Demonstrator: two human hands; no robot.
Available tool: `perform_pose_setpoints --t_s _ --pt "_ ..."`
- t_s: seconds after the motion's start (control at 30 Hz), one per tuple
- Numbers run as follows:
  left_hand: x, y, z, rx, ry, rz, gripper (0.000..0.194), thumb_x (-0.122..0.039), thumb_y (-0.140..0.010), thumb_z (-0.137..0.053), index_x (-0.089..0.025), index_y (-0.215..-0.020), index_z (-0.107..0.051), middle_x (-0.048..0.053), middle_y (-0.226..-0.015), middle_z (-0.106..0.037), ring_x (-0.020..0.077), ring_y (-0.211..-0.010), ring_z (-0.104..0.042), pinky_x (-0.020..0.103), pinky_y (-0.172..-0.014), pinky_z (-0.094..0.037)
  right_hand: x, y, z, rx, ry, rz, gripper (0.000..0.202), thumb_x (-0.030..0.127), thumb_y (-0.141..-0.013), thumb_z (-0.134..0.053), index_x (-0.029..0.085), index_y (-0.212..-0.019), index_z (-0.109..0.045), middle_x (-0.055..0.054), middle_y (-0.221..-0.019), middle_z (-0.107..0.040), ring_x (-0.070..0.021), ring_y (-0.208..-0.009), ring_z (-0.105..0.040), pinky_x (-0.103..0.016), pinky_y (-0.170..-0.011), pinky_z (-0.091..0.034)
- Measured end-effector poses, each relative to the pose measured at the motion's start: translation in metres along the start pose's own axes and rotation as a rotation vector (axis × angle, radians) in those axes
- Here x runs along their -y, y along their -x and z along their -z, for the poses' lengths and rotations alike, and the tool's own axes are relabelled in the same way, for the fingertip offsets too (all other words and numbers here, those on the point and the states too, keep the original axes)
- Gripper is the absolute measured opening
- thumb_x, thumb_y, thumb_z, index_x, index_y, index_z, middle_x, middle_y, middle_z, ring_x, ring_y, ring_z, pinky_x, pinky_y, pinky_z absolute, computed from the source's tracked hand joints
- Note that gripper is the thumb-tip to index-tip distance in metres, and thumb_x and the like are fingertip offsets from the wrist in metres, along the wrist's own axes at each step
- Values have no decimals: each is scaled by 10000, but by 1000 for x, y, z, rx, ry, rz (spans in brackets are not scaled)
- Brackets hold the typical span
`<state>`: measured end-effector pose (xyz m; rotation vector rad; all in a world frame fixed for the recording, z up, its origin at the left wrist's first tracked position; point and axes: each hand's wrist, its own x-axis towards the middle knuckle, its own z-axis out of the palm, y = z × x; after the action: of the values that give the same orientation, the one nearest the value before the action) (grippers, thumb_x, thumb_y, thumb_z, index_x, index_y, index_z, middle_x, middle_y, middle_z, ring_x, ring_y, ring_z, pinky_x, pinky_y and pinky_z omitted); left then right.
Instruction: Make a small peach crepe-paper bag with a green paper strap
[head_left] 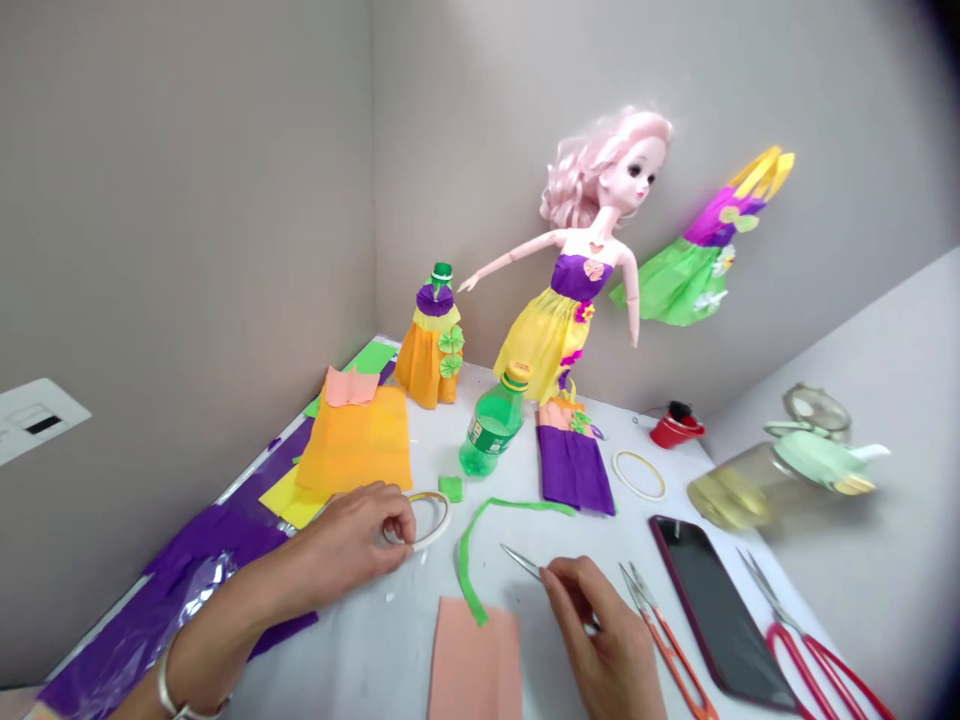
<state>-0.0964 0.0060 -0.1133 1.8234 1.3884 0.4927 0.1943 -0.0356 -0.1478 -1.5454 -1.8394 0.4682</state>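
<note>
My left hand (367, 532) pinches a thin roll of tape (438, 540), white outside with a yellow core, just above the table. In my right hand (600, 630) is a slim, pointed silver tool (520, 561); its tip points up and left, and my fingers hide its other end. Between the hands lies a bent strip of green crepe paper (464, 560). The strip's lower end rests on a salmon-pink crepe paper piece (475, 660) at the front. A small folded green paper square (451, 488) sits behind the tape.
Orange and purple paper (356, 440) covers the left side. Behind stand a green bottle (491, 425), a paper-dressed bottle (429, 350) and a doll (581, 260). On the right are orange scissors (671, 645), a phone (716, 610), red scissors (806, 640) and a tilted-looking jug (772, 480).
</note>
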Motion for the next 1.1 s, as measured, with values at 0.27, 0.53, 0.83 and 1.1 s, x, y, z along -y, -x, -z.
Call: perform_pose_setpoints --t_s 0.27,0.53,0.83,1.1 --pt "-19 6 9 233 647 -57 225 -388 -806 -681 -170 -838 -632 28 -882 -664 171 -827 -568 262 -765 -420 23 7 -7 81 -375 18 311 313 -935 -559 283 -1245 -553 -67 -1083 -635 -128 -676 -591 -257 -669 -507" --pt "-35 6 -32 391 1158 -47 294 -393 -799 -696 -115 -881 -648 66 -758 -687 155 -707 -616 245 -702 -453 41 2 1 311 -781 -255 271 444 -900 -611 199 -1012 -646 -16 -802 -595 -110 -635 -489 -245 -596 -399" --pt "-35 3 -47 289 1255 -66 155 -259 -837 -656 -122 -903 -628 21 -771 -594 120 -714 -546 243 -746 -450 31 0 -1 226 -953 -367 259 423 -898 -633 165 -864 -639 -1 -713 -608 -63 -533 -364 -226 -522 -276" --pt "-36 3 -56 293 1277 -108 125 -261 -926 -601 -137 -928 -619 39 -854 -614 130 -811 -573 250 -788 -453 32 -3 -5 218 -1178 -474 255 408 -861 -688 163 -829 -630 -8 -743 -622 -54 -529 -439 -193 -515 -371"
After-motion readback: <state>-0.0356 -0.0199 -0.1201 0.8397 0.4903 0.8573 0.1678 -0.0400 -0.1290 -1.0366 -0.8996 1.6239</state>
